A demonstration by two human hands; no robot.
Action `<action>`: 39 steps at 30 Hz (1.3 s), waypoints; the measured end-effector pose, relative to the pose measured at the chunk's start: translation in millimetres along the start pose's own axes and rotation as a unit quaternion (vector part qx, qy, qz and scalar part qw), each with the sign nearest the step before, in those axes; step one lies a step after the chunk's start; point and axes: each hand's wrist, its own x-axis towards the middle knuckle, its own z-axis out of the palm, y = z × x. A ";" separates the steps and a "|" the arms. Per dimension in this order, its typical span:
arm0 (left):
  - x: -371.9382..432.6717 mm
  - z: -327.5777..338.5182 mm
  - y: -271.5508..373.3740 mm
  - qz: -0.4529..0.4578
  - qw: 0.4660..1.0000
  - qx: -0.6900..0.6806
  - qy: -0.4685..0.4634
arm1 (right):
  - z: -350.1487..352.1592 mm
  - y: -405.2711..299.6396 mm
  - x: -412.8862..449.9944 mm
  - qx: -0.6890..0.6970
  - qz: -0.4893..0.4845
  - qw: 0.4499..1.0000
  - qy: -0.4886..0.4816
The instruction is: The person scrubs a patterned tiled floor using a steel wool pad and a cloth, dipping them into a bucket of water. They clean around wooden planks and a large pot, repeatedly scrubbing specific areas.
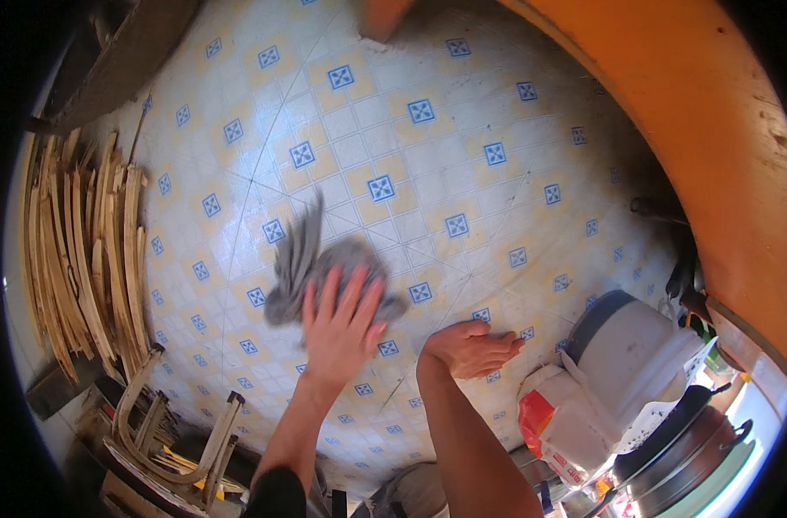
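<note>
My left hand (343, 324) presses flat on a bunched grey cloth (351, 256) that lies on the patterned floor (432, 175). A pleated tail of the cloth fans out to the upper left, slightly blurred. The floor covering is white with pale yellow squares and small blue motifs. To the right, my right hand (474, 349) hovers over or rests on the floor, bent at the wrist, with nothing visible in it; its fingers lie close together. Whether it touches the floor I cannot tell.
Split wood sticks (86, 252) are stacked at the left. A metal-legged stool (173, 440) lies near the lower left. An orange wooden table (710, 116) curves along the right. A whitish bucket (626, 337), a white bag (561, 421) and metal pots (678, 453) crowd the lower right.
</note>
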 end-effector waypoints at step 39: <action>153.1 13.1 53.4 0.238 0.970 -0.048 0.001 | -9.2 -3.6 6.6 0.014 0.022 0.999 -0.035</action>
